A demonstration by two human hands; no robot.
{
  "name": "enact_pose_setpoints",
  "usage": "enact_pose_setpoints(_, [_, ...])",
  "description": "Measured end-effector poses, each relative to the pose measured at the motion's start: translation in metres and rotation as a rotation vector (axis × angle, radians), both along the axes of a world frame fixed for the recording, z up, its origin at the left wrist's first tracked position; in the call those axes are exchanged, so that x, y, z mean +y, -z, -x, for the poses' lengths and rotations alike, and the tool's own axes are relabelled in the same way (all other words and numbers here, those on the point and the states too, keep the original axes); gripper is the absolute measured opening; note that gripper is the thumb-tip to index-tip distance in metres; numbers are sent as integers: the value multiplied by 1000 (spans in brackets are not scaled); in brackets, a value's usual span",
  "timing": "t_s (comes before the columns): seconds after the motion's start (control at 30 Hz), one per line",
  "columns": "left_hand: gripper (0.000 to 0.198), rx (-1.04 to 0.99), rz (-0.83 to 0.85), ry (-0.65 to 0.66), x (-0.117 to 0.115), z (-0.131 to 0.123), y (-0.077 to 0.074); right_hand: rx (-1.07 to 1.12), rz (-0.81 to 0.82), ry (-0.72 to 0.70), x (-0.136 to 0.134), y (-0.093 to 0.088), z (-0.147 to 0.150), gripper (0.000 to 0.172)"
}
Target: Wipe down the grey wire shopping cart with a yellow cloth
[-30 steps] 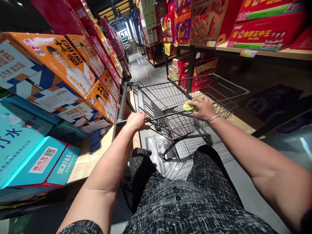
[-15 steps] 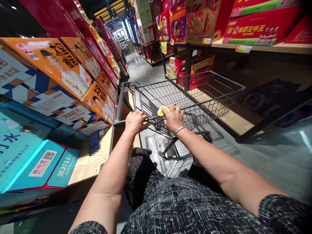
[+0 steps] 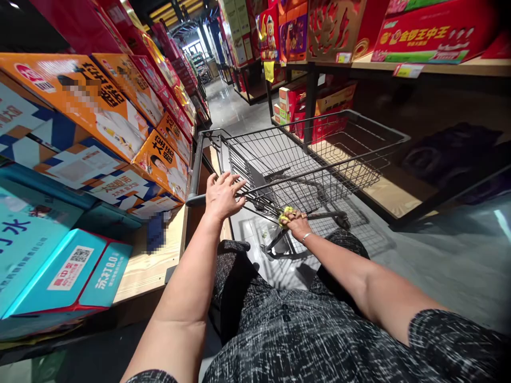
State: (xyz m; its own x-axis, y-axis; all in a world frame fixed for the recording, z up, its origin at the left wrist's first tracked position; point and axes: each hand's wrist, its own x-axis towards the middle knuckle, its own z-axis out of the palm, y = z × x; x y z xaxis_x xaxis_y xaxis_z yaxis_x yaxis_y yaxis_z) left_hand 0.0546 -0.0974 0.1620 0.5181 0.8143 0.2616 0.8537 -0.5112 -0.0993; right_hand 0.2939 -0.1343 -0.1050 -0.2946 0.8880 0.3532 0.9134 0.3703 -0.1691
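Observation:
A black wire shopping cart (image 3: 327, 166) stands in front of me, turned slightly with its handle (image 3: 195, 165) toward the left. My left hand (image 3: 224, 198) rests over the cart's near rear corner, its fingers spread apart. Low at the cart's near side, my right hand (image 3: 297, 224) is closed around a crumpled yellow cloth (image 3: 285, 216), which presses against the wires. A thin bracelet circles the right wrist. Inside the basket no goods show.
Orange boxes (image 3: 163, 157) and turquoise boxes (image 3: 51, 266) fill the wooden display at left, close to the handle. On the right, a shelf (image 3: 475, 68) holds red gift boxes, with a dark-framed lower tier beside the cart. A tiled aisle (image 3: 225, 106) runs ahead.
My right hand has moved down with the yellow cloth, from the cart's upper rail to its lower side. My left hand's fingers have lifted and spread on the corner.

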Motion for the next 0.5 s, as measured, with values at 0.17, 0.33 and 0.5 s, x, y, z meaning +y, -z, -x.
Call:
enact_pose_setpoints(0.17, [55, 2, -29, -25, 0, -2, 2, 44, 80, 32, -4, -28, 26, 38])
enact_pose_setpoints(0.33, [47, -27, -21, -38, -1, -2, 2, 145, -251, -202, 13, -92, 82, 33])
enact_pose_setpoints(0.5, [41, -70, -40, -39, 0, -2, 4, 57, -180, -210, 16, -65, 67, 28])
